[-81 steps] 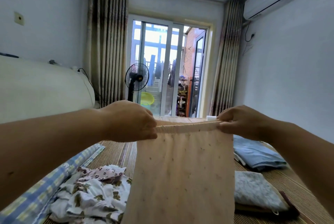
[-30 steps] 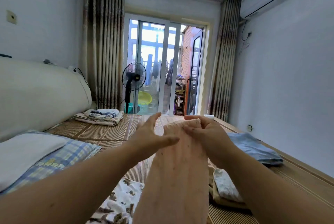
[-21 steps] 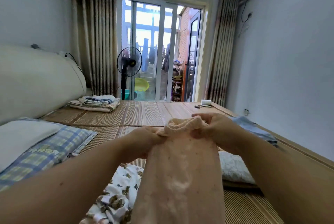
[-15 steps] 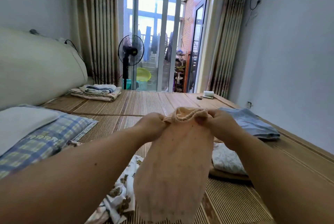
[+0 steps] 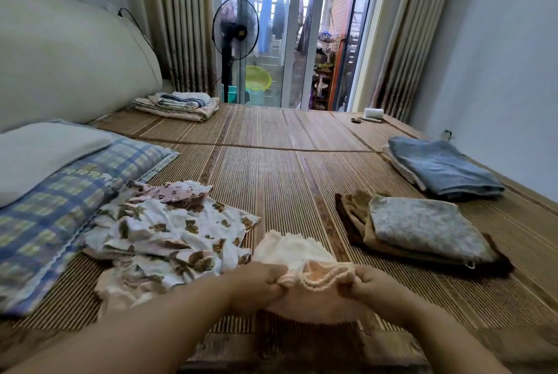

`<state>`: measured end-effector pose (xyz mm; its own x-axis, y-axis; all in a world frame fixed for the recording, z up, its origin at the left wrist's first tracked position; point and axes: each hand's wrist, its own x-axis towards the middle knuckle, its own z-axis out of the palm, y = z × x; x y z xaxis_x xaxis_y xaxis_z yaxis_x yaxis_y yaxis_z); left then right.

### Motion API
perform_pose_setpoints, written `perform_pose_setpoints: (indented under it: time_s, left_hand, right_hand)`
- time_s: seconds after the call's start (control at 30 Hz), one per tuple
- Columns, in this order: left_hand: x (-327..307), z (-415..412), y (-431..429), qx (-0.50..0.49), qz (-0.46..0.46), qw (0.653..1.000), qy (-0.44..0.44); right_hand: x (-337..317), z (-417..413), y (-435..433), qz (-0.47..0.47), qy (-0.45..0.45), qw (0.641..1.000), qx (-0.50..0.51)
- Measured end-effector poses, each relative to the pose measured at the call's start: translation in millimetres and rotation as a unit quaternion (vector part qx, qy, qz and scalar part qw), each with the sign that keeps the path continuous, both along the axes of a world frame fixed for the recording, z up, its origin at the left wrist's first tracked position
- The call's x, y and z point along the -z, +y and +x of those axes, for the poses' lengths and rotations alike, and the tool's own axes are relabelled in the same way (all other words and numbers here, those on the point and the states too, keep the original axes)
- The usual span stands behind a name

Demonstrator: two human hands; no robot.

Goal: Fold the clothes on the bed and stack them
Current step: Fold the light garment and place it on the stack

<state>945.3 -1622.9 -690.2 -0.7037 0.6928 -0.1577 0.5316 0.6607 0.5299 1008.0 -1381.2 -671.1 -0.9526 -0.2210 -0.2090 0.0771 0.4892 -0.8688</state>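
Lowered onto the mat [image 5: 271, 180] — peach garment [image 5: 305, 265], bunched, both hands' [image 5: 259, 283] grip closed on it.

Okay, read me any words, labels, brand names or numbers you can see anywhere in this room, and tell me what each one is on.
No text here can be read.
Fan: a small yellowish badge at its hub, too blurred to read.
Checked pillow: a pale yellowish row of marks, perhaps lettering, too blurred to tell.
Bear-print clothes: pictures only, no words.
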Motion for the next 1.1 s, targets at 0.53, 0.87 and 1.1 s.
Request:
perform_pose_setpoints:
  time_s: [0.53, 0.87, 1.1]
  left_hand:
    - [14.4, -72.1, 29.9, -0.402, 0.103, 0.906, -0.084]
    - [35.4, -87.5, 44.3, -0.414, -0.003, 0.891, -0.184]
    - [23.9, -70.6, 40.8, -0.4, 0.291, 0.8, -0.341]
  right_hand:
    - [48.2, -94.0, -16.7, 0.071, 0.005, 0.945, 0.32]
    - [76.6, -106.1, -22.5, 0.104, -0.024, 0.98, 0.17]
    - [52.9, -89.7, -3.4, -0.116, 0.028, 0.977, 0.179]
